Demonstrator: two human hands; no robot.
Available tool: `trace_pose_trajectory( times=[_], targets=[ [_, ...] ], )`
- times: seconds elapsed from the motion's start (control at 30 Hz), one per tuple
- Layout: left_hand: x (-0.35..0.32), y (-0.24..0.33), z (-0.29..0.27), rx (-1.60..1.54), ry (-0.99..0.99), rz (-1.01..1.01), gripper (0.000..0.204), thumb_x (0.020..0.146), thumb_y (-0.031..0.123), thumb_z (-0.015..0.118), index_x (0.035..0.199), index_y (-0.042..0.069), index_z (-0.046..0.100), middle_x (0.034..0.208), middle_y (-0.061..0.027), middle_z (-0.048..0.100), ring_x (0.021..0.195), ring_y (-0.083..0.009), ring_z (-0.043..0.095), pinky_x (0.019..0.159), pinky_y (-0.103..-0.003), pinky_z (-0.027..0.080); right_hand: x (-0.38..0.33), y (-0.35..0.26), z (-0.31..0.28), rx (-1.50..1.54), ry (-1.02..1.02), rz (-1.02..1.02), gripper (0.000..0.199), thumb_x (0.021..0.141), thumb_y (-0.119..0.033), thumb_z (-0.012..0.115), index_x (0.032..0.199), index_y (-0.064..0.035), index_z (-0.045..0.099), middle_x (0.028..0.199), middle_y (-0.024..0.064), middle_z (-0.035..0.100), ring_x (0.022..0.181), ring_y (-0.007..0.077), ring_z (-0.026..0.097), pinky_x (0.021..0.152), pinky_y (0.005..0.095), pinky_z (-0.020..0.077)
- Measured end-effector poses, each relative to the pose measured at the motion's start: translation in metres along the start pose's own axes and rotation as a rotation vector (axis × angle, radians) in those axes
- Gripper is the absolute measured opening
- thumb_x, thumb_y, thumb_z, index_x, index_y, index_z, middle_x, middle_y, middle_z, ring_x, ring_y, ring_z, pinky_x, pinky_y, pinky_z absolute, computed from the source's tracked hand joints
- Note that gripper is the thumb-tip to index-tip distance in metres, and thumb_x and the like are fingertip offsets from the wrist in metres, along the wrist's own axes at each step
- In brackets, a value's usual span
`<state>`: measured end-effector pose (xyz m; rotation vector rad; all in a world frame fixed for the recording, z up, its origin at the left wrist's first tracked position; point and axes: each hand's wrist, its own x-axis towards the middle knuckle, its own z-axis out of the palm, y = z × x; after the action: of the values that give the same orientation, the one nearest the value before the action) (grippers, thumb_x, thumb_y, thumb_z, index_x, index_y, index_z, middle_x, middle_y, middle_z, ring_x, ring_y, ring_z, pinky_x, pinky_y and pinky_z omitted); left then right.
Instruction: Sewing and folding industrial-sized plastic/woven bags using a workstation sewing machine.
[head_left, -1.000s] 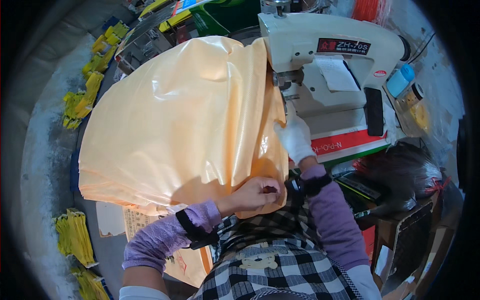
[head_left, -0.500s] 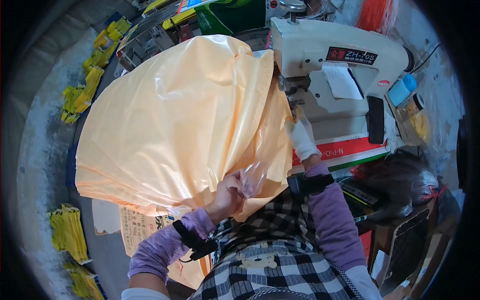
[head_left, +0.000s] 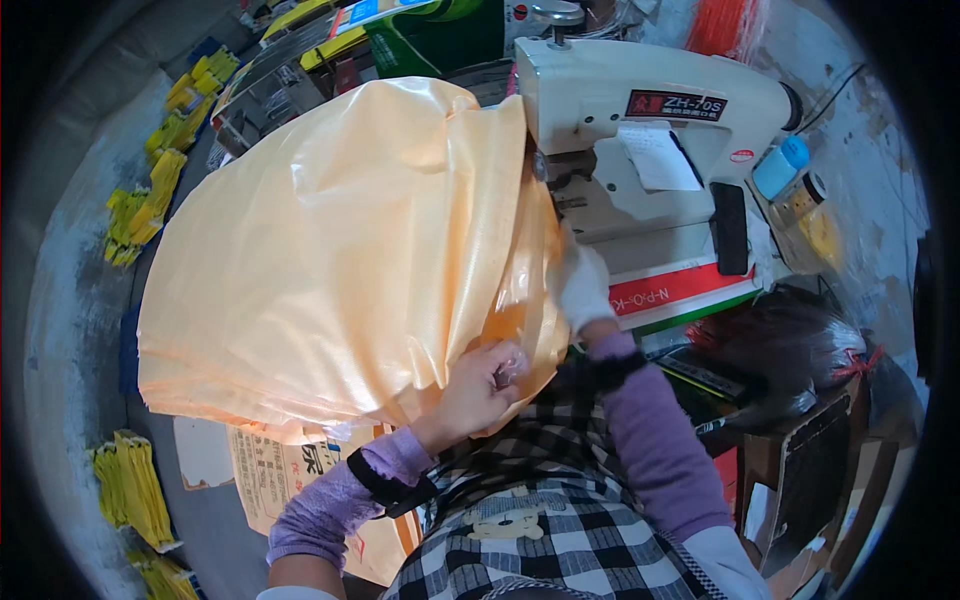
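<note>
A large peach-coloured woven plastic bag bulges across the middle, its right edge running up to the white sewing machine. My left hand, bare, is closed at the bag's lower right. A bit of clear plastic film shows bunched at its fingers. My right hand, in a white glove, is at the bag's right edge, just below the machine's needle area. Its fingers are blurred and partly hidden, so their grip cannot be made out.
Folded yellow bundles lie along the left. Printed bags lie under the peach bag. On the machine's right side are a paper note, a black phone and a blue bottle. A dark box stands at lower right.
The whole view has shifted, so most things sit slightly further left. My left hand has gathered in the clear film, of which less shows. My right hand stays by the bag's edge, now blurred.
</note>
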<state>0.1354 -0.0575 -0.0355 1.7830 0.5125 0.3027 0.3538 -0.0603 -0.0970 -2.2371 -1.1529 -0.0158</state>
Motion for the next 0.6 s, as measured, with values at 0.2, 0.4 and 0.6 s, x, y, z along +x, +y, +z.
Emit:
trace_pose_trajectory(
  times=[0.2, 0.4, 0.6],
  targets=[
    [0.029, -0.005, 0.006, 0.692, -0.105, 0.489, 0.026, 0.071, -0.004, 0.059, 0.096, 0.004, 0.053, 0.091, -0.0149, 0.055, 0.075, -0.0354, 0.056, 0.069, -0.039, 0.050, -0.101, -0.001, -0.035, 0.313, -0.144, 0.040, 0.043, 0.077, -0.004, 0.053, 0.119, 0.0049, 0.051, 0.073, 0.0264, 0.061, 0.072, 0.0427, 0.063, 0.066, 0.0495, 0.0509],
    [0.017, 0.005, 0.019, 0.763, -0.376, 0.267, 0.018, 0.091, 0.017, 0.055, 0.099, 0.003, 0.048, 0.083, -0.0165, 0.059, 0.068, -0.0373, 0.063, 0.060, -0.044, 0.052, -0.122, -0.017, -0.074, 0.375, -0.260, 0.122, 0.041, 0.081, -0.008, 0.052, 0.121, 0.0003, 0.054, 0.073, 0.0256, 0.061, 0.072, 0.0416, 0.063, 0.065, 0.0493, 0.0505],
    [0.004, 0.007, 0.027, 0.789, -0.468, 0.233, 0.025, 0.093, 0.018, 0.051, 0.111, 0.001, 0.047, 0.082, -0.0155, 0.060, 0.064, -0.0342, 0.064, 0.055, -0.042, 0.052, -0.115, -0.011, -0.057, 0.415, -0.096, 0.010, 0.022, 0.082, -0.019, 0.061, 0.076, 0.0019, 0.059, 0.071, 0.0242, 0.061, 0.069, 0.0422, 0.062, 0.062, 0.0491, 0.0495]
  ],
)
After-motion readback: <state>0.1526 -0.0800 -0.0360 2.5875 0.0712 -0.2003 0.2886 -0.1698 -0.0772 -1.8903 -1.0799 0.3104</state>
